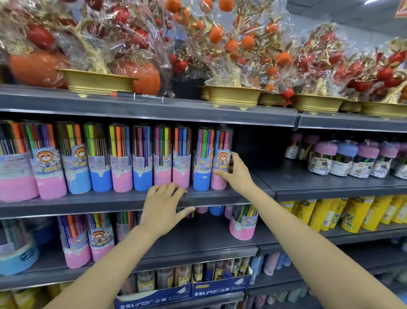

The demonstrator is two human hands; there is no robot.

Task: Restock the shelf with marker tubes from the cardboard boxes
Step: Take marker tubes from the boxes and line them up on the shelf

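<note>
The right hand (pixel 236 174) grips the pink-based marker tube (pixel 221 158) at the row's right end on the middle shelf (pixel 110 204) (upright, beside a blue-based tube (pixel 203 160)), while the left hand (pixel 164 207) rests flat, fingers spread, on the shelf edge.

Bright, even light comes from the ceiling, where a lamp (pixel 372 1) shows at the top right. Glare sits on the plastic wrap (pixel 222 33). Under each shelf (pixel 154 110) there is shadow. The left edge is blurred, and the wide lens bends the shelf lines.
</note>
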